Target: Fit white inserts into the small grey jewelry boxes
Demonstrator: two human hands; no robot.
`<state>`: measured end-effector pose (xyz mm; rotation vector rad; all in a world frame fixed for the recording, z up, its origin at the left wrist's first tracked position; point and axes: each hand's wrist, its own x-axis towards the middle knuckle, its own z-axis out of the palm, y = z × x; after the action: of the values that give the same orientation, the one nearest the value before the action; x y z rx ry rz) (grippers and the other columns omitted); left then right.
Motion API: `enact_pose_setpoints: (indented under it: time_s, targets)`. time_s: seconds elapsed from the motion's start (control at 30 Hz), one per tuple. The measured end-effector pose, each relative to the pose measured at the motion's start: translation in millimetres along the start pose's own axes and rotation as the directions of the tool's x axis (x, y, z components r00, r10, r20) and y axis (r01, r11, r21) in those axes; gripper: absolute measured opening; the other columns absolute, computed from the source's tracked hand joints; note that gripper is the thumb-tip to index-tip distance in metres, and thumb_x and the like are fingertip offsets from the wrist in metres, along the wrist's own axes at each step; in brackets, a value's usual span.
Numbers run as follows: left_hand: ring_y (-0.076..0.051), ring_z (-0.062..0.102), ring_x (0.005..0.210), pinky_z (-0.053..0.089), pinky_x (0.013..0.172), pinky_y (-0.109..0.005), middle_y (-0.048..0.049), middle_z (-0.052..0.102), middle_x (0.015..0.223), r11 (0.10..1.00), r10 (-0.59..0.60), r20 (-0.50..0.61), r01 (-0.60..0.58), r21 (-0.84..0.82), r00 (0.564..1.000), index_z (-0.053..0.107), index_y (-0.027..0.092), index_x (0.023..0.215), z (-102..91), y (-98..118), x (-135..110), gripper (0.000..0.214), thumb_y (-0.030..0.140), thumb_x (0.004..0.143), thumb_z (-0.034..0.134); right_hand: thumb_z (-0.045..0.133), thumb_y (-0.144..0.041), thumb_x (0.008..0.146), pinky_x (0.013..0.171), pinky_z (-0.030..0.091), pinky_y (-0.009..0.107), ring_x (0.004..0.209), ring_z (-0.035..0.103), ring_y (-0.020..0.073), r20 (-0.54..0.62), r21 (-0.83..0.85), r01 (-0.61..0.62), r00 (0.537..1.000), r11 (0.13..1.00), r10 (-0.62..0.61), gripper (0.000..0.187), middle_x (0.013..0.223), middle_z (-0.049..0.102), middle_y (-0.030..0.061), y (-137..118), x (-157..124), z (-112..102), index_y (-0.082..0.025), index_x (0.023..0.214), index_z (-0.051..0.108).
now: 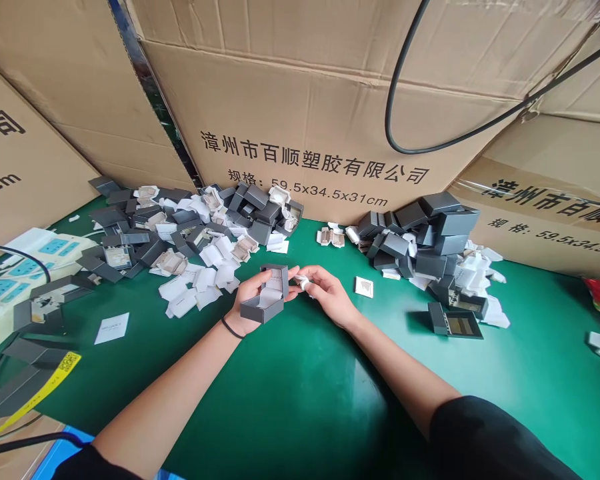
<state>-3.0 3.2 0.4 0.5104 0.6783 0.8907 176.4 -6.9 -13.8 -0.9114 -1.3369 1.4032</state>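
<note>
- Head view: the left fingers (pixel 252 285) grasp the open box (pixel 265 309) from behind and beside, above the counter (pixel 290 393); probably light and stiff, best held by its outer walls.
- The right fingers (pixel 319 273) pinch a white piece (pixel 303 282) just beside the lid; likely soft, easily creased, better taken by its edges.

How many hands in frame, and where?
2. The left hand holds an open dark gray box, which hides part of it; the right hand pinches a small white piece just right of the box. No other hands show.
</note>
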Motion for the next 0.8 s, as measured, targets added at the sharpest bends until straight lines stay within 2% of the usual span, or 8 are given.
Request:
enact_pose_setpoints:
  time_s: [0.2,0.4,0.57,0.8]
  targets:
    - [-0.027,0.064,0.095,0.046,0.092,-0.041,-0.0156,0.067,0.108,0.985,0.115,-0.02,-0.112,0.128,0.993,0.069,0.005,0.096,0.2,-4.9,1.6,0.033,0.03,0.08,0.054,0.064,-0.04,0.077,0.075,0.045,0.029,0.078,0.059,0.0132,-0.006,0.129,-0.039,0.999,0.991,0.04,0.031,0.088,0.066,0.0001,2.1,0.2,1.3,-0.023,0.097,0.049]
    - [-0.026,0.063,0.099,0.046,0.095,-0.039,-0.0135,0.064,0.116,0.986,0.162,-0.069,-0.159,0.055,0.984,0.067,0.008,0.098,1.2,-0.8,1.7,0.031,0.029,0.081,0.053,0.065,-0.039,0.076,0.083,0.047,0.032,0.097,0.058,0.0171,-0.13,0.094,0.025,0.991,0.995,-0.013,0.027,0.106,0.063,0.0044,4.8,0.9,2.0,-0.023,0.095,0.055]
    - [-0.024,0.062,0.102,0.043,0.1,-0.038,-0.013,0.061,0.12,0.984,0.18,-0.079,-0.179,0.018,0.98,0.066,0.007,0.1,3.4,-1.7,1.1,0.031,0.028,0.082,0.051,0.068,-0.037,0.074,0.086,0.048,0.031,0.092,0.06,0.015,-0.118,0.09,0.005,0.993,0.996,0.006,0.027,0.097,0.064,0.0025,8.0,2.0,1.1,-0.022,0.094,0.058]
    - [-0.026,0.061,0.103,0.045,0.095,-0.038,-0.0132,0.068,0.103,0.981,0.186,-0.031,-0.183,0.069,0.982,0.065,0.007,0.104,-2.5,-11.9,5.2,0.035,0.031,0.08,0.054,0.072,-0.036,0.071,0.082,0.051,0.034,0.083,0.063,0.0139,-0.077,0.175,-0.027,0.996,0.984,0.041,0.046,0.11,0.063,0.0039,5.5,1.8,-1.6,-0.026,0.112,0.053]
